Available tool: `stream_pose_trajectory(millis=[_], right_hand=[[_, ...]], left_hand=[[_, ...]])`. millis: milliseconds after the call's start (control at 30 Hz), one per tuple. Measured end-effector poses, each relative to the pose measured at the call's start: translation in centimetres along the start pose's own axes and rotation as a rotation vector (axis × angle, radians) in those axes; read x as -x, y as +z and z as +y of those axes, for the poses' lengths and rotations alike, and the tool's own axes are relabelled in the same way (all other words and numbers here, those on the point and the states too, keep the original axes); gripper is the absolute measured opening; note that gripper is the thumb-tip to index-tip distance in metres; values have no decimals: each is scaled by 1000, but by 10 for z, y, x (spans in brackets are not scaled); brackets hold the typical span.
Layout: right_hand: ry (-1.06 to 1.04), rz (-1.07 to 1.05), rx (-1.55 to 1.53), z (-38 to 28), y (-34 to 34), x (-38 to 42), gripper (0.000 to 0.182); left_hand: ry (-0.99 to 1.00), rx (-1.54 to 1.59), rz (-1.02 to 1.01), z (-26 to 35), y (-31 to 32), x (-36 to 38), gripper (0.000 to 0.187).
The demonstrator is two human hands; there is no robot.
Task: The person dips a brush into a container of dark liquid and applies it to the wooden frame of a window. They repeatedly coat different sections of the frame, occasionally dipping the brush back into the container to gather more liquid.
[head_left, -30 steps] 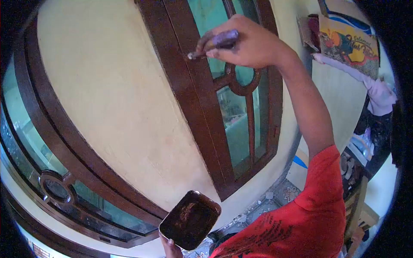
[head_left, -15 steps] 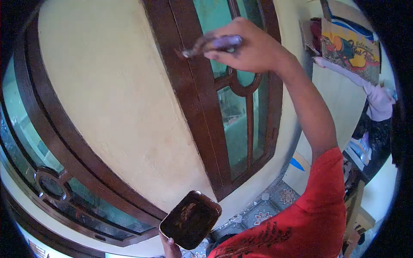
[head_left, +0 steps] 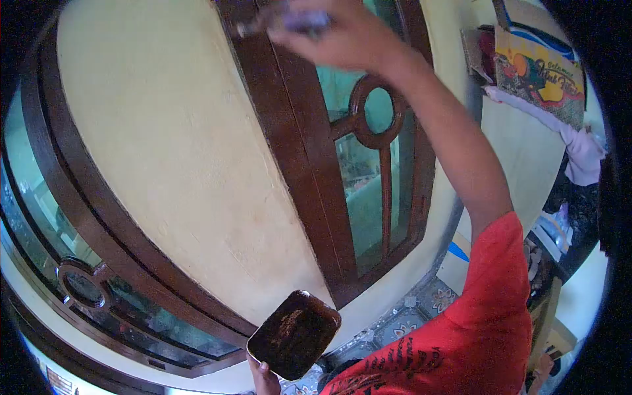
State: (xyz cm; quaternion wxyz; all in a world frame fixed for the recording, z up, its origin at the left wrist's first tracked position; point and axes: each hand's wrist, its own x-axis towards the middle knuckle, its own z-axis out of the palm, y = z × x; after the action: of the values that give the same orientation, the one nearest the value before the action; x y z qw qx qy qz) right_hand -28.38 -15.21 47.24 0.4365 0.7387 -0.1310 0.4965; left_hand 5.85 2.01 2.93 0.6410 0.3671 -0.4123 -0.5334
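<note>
My right hand (head_left: 349,33), raised at the top of the view and blurred by motion, is closed around a paintbrush (head_left: 304,22) with a purplish, stained handle. The brush's tip overlaps the dark brown wooden window frame (head_left: 299,138). Low in the view, my left hand (head_left: 264,378) grips the near edge of a rectangular container (head_left: 293,339). Dark brown paint coats the inside of this container, with a lighter streak across it. The thumb rests at its rim, while the other fingers are hidden beneath.
Cream wall (head_left: 171,131) lies between this frame and another brown-framed window (head_left: 82,283) on the left. Glass panes fill both. At right, a printed cardboard box (head_left: 540,72) and a pale cloth (head_left: 582,155) sit atop a light panel. Patterned floor tiles (head_left: 405,326) show below.
My right hand has moved up and left with the paintbrush, along the window frame. The container in my left hand has stayed nearly in place.
</note>
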Motion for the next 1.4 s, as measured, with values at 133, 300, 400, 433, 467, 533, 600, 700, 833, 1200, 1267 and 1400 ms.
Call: stream_pose_trajectory(millis=[133, 300, 400, 433, 467, 533, 600, 700, 833, 1200, 1267, 1400], right_hand=[[225, -432, -159, -56, -43, 40, 17], [395, -120, 198, -17, -54, 28, 17], [67, 60, 179, 19, -56, -26, 17], [216, 40, 144, 22, -54, -31, 17], [366, 20, 110, 23, -54, -32, 17], [420, -52, 106, 24, -49, -10, 18], [410, -82, 153, 16, -39, 34, 20], [403, -252, 57, -25, -50, 109, 21], [469, -292, -146, -59, -63, 144, 19], [547, -326, -201, -103, -35, 156, 25], [483, -507, -368, -119, -37, 173, 22], [448, -471, -330, -112, -47, 153, 22]], left_hand=[[-15, -29, -31, 5, -3, -4, 84], [-13, -62, 43, 1, -2, -4, 88], [-7, -49, 10, -2, -3, -6, 87], [-14, -29, -7, -1, -2, -7, 85], [-21, -11, -23, -1, -1, -7, 84], [-23, -31, -24, -3, -3, -6, 82], [-29, -44, -23, -1, -4, -7, 81], [-16, -83, -22, 8, 3, -7, 81], [19, -101, -124, 8, 2, -11, 80], [-49, -1, -15, 4, -4, -4, 85], [-26, 4, -45, 3, -8, -3, 84], [-44, -27, 2, 7, -4, 0, 87]])
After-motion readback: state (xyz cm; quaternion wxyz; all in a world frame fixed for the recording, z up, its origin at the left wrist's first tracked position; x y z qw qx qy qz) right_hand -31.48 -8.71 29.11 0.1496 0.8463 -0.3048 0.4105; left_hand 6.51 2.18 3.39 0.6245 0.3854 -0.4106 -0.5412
